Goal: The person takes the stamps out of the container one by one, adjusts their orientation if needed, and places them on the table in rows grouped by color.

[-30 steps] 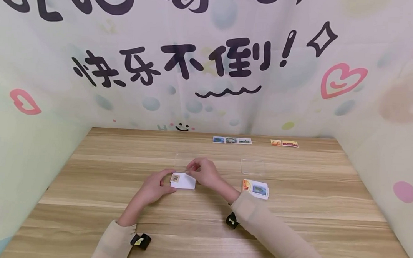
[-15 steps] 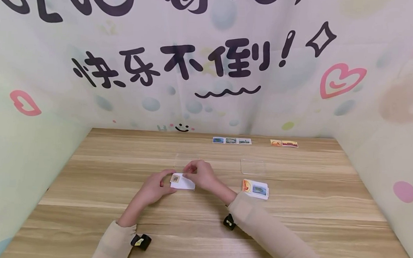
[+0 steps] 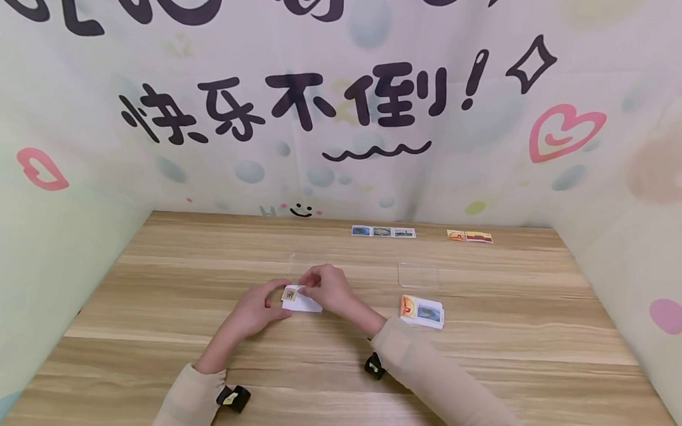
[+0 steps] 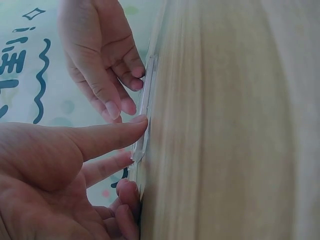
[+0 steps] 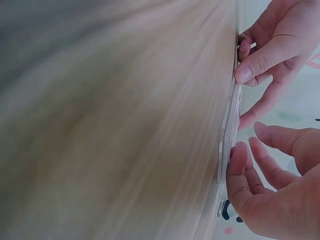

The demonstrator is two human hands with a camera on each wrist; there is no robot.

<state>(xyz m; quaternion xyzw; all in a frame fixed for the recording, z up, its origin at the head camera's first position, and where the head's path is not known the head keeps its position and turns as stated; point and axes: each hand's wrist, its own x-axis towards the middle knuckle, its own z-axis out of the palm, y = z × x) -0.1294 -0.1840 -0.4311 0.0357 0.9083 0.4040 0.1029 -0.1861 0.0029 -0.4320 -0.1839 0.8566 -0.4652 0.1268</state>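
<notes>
A shallow clear plastic case lies flat on the table with a white card in it. A small brown stamp lies at the card's left end. My left hand holds the case's left end, thumb on the near edge and index finger on the far edge. Over the card's far side is my right hand, bent fingers close to the stamp. In the right wrist view its thumb stands apart from the fingertips, which touch the case's top. Whether they touch the stamp is hidden.
A second pile of white cards with stamps lies to the right. Behind it is a clear lid; another faint clear lid lies behind the hands. Colourful stamps lie in two rows along the table's back edge.
My right hand has moved slightly left across the card, toward the stamp, from the card's far right edge. The left hand stays in place on the case.
</notes>
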